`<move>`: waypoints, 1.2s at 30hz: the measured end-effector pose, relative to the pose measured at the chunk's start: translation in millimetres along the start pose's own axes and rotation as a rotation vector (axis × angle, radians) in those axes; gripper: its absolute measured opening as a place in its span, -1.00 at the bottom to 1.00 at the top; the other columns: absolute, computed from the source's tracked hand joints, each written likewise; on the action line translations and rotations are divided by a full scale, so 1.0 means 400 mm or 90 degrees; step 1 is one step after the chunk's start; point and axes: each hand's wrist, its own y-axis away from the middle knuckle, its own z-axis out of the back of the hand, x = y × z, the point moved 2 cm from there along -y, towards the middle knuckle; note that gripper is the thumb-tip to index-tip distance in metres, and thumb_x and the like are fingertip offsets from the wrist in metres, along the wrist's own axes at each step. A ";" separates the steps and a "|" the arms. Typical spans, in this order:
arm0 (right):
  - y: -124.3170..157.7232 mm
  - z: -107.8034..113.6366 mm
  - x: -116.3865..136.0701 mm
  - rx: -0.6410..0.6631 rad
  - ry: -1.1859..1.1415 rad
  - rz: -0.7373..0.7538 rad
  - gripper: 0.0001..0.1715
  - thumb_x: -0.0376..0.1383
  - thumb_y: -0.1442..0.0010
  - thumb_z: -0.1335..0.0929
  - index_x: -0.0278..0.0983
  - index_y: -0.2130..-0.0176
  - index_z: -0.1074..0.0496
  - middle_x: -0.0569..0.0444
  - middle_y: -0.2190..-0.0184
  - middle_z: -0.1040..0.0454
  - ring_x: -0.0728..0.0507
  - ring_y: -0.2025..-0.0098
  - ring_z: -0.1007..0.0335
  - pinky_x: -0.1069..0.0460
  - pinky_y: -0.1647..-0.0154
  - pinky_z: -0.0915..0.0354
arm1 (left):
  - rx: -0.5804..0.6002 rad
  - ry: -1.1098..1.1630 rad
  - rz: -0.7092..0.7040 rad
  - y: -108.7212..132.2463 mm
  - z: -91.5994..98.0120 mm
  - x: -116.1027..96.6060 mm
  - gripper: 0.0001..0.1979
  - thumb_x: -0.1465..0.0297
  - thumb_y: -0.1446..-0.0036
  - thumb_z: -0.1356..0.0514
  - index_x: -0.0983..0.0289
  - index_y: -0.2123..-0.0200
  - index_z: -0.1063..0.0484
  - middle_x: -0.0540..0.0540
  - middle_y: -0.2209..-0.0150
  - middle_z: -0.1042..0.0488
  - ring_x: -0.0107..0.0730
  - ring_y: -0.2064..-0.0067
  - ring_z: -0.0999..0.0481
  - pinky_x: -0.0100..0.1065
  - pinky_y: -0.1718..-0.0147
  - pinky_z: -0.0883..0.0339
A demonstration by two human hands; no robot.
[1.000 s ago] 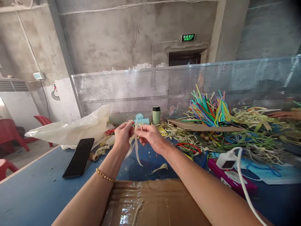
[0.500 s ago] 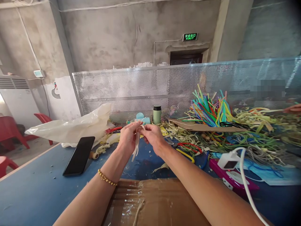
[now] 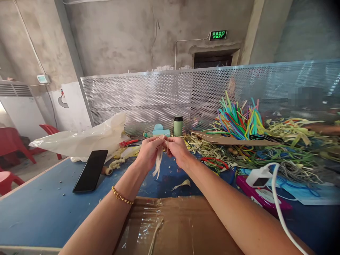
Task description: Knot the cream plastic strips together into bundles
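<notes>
My left hand [image 3: 148, 152] and my right hand [image 3: 179, 150] meet above the blue table, fingertips pinched close together. Between them is a pale, husk-like strip [image 3: 158, 163], its loose ends hanging down below my left fingers. Both hands are closed on it; the exact grip is partly hidden by my fingers. A gold bead bracelet [image 3: 122, 196] circles my left wrist. Under my forearms lies a taped cardboard sheet [image 3: 183, 226] with another thin pale strip [image 3: 155, 235] on it. A small dry scrap [image 3: 183, 184] rests just beyond the cardboard.
To the left are a black phone [image 3: 90, 171] and a whitish plastic sheet [image 3: 79, 141]. A green bottle [image 3: 178, 126] stands behind my hands. Rightward lie coloured pipe cleaners [image 3: 239, 120], heaped dry strips [image 3: 289, 132], a magenta device [image 3: 261, 196] and a white cable [image 3: 276, 198]. Another person's arm [image 3: 322, 129] reaches in.
My hands have shifted slightly right and drawn closer together at the fingertips, still on the strip. The view has tilted down a little. The other person's arm reaches farther in at right.
</notes>
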 end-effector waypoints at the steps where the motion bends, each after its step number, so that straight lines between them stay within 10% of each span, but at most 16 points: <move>1: -0.003 0.002 -0.002 -0.004 0.006 0.000 -0.61 -0.22 0.09 -0.50 -0.26 0.65 -0.26 0.27 0.81 -0.13 0.07 0.74 0.01 0.11 0.75 0.09 | 0.009 0.000 -0.005 -0.001 -0.001 0.001 -0.91 0.55 0.12 -0.24 0.37 0.61 -0.42 0.10 0.61 -0.42 -0.32 0.51 -0.48 -0.30 0.46 -0.41; 16: -0.006 -0.001 -0.012 0.019 0.071 0.050 -0.61 -0.24 0.06 -0.48 -0.25 0.67 -0.25 0.28 0.81 -0.12 0.07 0.73 -0.01 0.10 0.72 0.07 | -0.153 0.047 0.007 -0.012 0.025 0.014 -0.89 0.61 0.04 -0.28 0.42 0.57 -0.50 0.14 0.55 -0.49 -0.41 0.45 -0.51 -0.41 0.35 -0.38; 36: -0.025 0.005 -0.029 0.029 0.176 0.133 -0.84 -0.31 0.10 -0.38 -0.27 0.61 -0.31 0.28 0.76 -0.15 0.06 0.68 -0.01 0.10 0.62 0.11 | -0.166 0.042 0.006 -0.012 0.029 0.013 -0.91 0.62 0.06 -0.32 0.46 0.57 -0.52 0.14 0.58 -0.48 -0.46 0.47 -0.46 -0.46 0.41 -0.31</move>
